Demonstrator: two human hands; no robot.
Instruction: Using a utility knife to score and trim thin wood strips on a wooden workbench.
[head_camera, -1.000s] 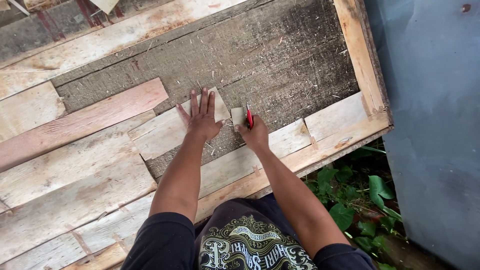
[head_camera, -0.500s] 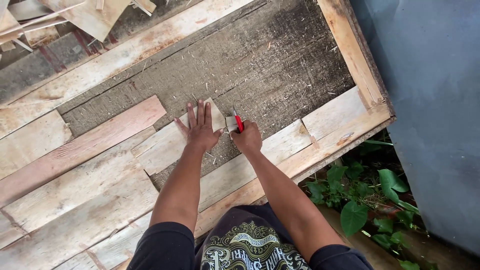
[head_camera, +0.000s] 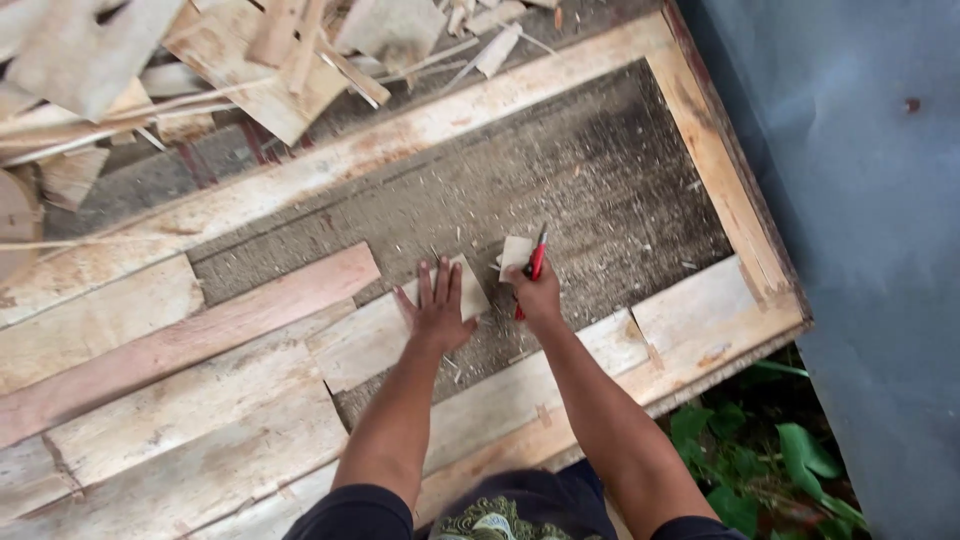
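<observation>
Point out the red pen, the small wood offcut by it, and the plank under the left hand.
red pen (head_camera: 537, 262), head view, on its shaft.
small wood offcut (head_camera: 515, 254), head view, on its face.
plank (head_camera: 365, 340), head view, on its bare top.

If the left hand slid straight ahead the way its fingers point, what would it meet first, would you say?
Past the pale board end under the left hand, only bare dusty grey panel; then probably the long pale frame plank.
</observation>
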